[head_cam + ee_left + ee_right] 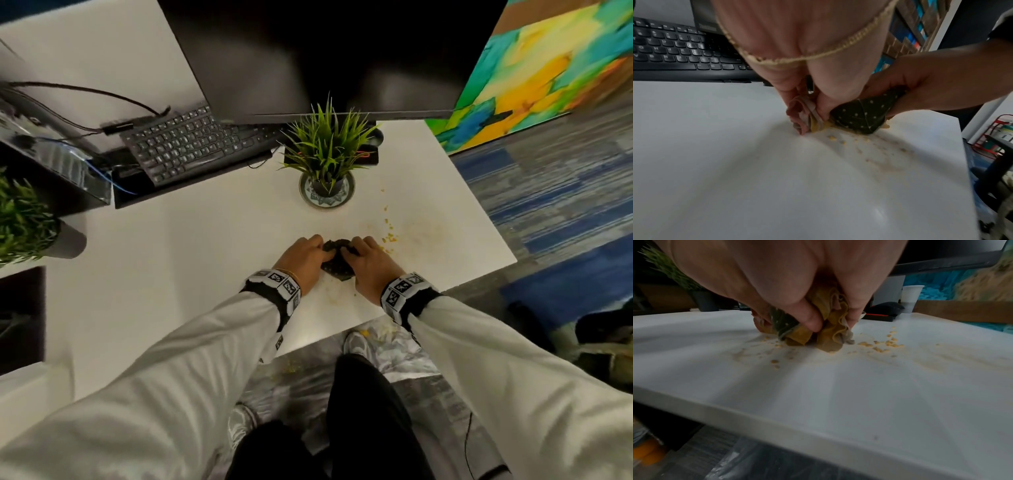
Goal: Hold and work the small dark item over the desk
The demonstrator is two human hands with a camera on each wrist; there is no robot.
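Both sets of fingers (813, 321) clenched on dotted cloth (337, 258), bunched on counter (205, 257) between left hand (303, 262) and right hand (371, 265). Yellow crumbs (390, 237) just right. Tip: press flat, sweep inward, don't fling bits off edge.

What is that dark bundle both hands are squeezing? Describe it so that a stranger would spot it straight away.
Start at the white desk and find the potted grass plant below the monitor. Nearer the desk's front edge, the left hand and right hand grip a crumpled cloth. It is dark green with small pale dots, stained yellow underneath, with yellow crumbs scattered beside it.
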